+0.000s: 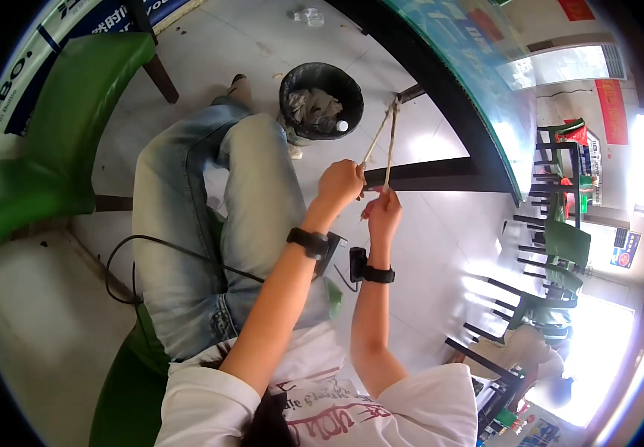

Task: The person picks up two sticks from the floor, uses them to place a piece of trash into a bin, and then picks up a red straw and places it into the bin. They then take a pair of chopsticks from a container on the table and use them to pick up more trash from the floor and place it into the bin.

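Evidently, the wearer works from a seat, with black straps [309,240] on both wrists and a dark cable [195,252] trailing across the jeans [180,194], slack enough to leave the arms free. Beyond the lap, left hand [341,182] is fisted, fingers curled tight round one tail of a pale cord [391,145]; right hand [384,212], just beside it, pinches the other tail between thumb and fingers, the gap closed down to the cord. Both tails run straight, so probably under tension; separate grips would let each be pulled independently. At its far end the cord meets a dark bench leg [411,93], likely serving as a fixed anchor; whether it is looped or knotted there, cannot tell. Left of the leg, a lined bin [344,82] stands on the floor, presumably within reach for scraps. Farther off: green chairs [568,242] by the bright doorway.
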{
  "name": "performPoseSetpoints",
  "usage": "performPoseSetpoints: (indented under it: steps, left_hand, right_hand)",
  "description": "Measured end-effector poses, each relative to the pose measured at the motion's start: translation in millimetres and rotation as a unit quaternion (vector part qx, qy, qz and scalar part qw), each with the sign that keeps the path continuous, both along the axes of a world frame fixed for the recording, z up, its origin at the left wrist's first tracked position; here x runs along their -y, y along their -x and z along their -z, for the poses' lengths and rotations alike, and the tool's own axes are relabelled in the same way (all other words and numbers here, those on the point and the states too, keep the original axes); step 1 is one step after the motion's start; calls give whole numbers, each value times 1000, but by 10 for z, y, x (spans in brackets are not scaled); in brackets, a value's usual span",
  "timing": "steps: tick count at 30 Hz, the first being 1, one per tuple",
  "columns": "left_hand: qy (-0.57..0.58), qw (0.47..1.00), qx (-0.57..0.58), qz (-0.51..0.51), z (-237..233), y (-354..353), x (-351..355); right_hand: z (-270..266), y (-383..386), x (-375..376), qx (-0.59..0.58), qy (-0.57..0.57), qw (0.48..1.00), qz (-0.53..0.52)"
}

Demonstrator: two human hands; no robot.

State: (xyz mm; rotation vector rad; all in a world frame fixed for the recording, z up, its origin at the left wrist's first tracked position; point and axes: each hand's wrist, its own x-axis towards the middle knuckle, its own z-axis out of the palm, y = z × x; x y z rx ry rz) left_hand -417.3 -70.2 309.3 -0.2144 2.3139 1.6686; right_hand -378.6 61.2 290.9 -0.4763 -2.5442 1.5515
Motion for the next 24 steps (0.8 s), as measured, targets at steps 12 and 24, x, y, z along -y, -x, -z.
performPoseSetpoints:
  steps: [12, 24]
  left_hand:
    - [-51, 995, -1, -85, -178, 23, 118]
    - [-119, 979, 5, -163, 95, 72, 164]
  right_hand:
    - [-391, -23, -68, -78, 60, 992, 74]
    - [-856, 1059, 458, -251, 7, 968, -16]
